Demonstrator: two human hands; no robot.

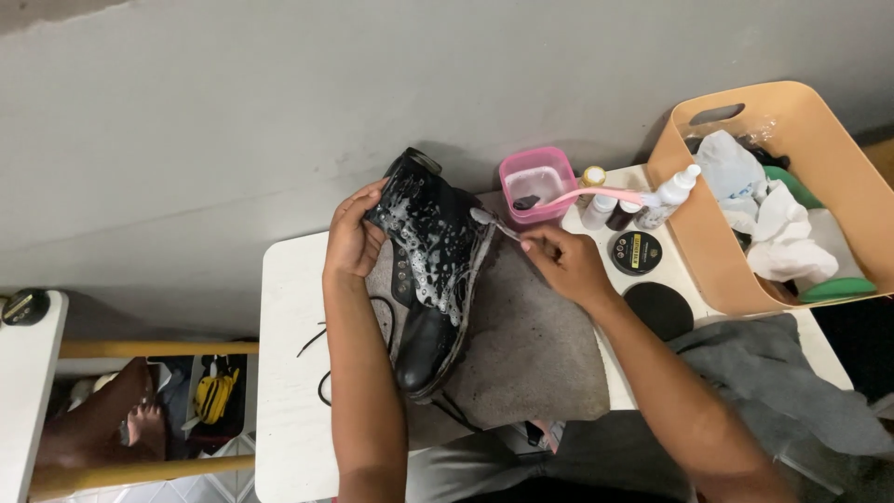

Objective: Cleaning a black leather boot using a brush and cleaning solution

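Right at the centre of the frame, a black boot point(430, 270) lies on its side on a grey cloth point(531, 354), its toe pointing toward the bottom and its open top toward the grey wall at the upper part of the picture. White soap foam covers the boot's upper half. The left hand point(352, 240) is closed around the boot's ankle part from the left, fingers curled over its edge. The right hand point(568, 265), just right of centre, pinches a small brush point(494, 224) whose bristle end touches the foamy side of the boot near the sole.

The cloth is spread over a white table point(289, 373), and a black lace point(321, 373) trails off the boot's left side onto the bare tabletop. Above the right hand stands a pink tub point(538, 182) with liquid in it, and a pink handle point(605, 196) leans out of it toward the right. Just right of the tub stands a cluster of small bottles point(643, 207), one of them white with a nozzle. Below them a round black tin point(636, 252) lies flat, with a black round lid point(659, 309) nearer the lower edge. At the upper right, a tan basket point(801, 112) holds crumpled white rags and something green. A grey garment point(773, 382) lies at the lower right, under the right forearm.
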